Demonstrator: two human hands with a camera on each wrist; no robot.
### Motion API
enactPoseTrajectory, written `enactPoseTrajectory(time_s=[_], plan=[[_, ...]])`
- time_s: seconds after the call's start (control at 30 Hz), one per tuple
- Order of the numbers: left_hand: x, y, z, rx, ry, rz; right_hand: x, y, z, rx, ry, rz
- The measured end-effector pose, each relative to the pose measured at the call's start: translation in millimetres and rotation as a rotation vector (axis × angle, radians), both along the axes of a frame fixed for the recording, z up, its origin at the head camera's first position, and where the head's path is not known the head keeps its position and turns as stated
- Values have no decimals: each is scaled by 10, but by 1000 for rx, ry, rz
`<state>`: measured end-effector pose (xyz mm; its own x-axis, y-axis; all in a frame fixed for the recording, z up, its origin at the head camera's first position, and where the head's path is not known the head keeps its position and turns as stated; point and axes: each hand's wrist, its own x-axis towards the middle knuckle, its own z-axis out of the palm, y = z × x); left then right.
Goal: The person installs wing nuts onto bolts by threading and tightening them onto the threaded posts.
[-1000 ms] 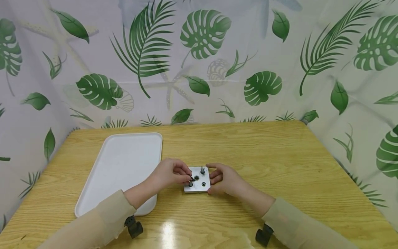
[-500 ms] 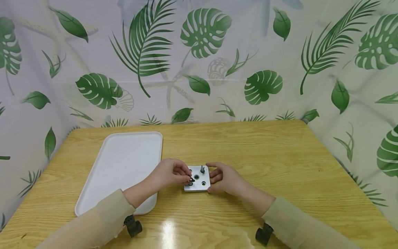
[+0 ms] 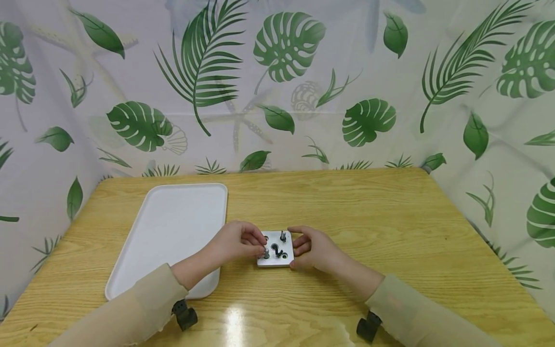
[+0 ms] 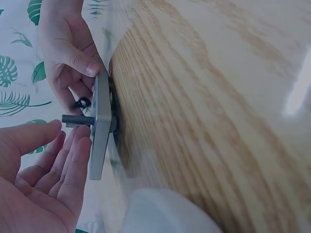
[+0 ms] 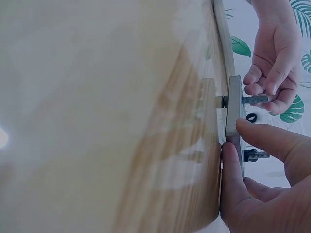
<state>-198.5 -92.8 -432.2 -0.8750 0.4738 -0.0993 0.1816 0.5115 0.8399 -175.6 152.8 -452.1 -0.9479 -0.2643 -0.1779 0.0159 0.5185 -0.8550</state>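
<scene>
A square silver metal plate [image 3: 270,262] with several holes stands just over the table, bolt heads beneath it. One bolt [image 4: 77,119] sticks up at its front left; another bolt [image 5: 260,155], with a black part round it, rises at the back right. My left hand [image 3: 236,241] is at the front-left bolt, thumb and fingertips apart, nothing pinched. A small black part [image 3: 279,252], ring-shaped in the right wrist view, shows over the plate's middle, away from those fingers. My right hand [image 3: 316,250] grips the plate's right side between thumb and fingers.
A white tray [image 3: 173,217] lies on the wooden table [image 3: 368,207], left of the plate and partly behind my left forearm. Leaf-printed cloth [image 3: 321,96] hangs behind the table and along both sides.
The small black part has left my left fingertips and shifted right, over the plate's middle. My left fingers have loosened slightly; the right hand and plate have stayed put.
</scene>
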Motion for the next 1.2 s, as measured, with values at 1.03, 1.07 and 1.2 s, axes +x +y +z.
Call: enactPoseTrajectory(time_s=[1.03,1.07,1.2], plan=[[87,489,-33,-308,357,-193,26,49,-15,-51,-8,57],[92,504,-38,-332,379,-199,26,49,-16,-49,-7,56],[117,552,-36,-418,439,-203,25,53,-19,-47,-1,64]])
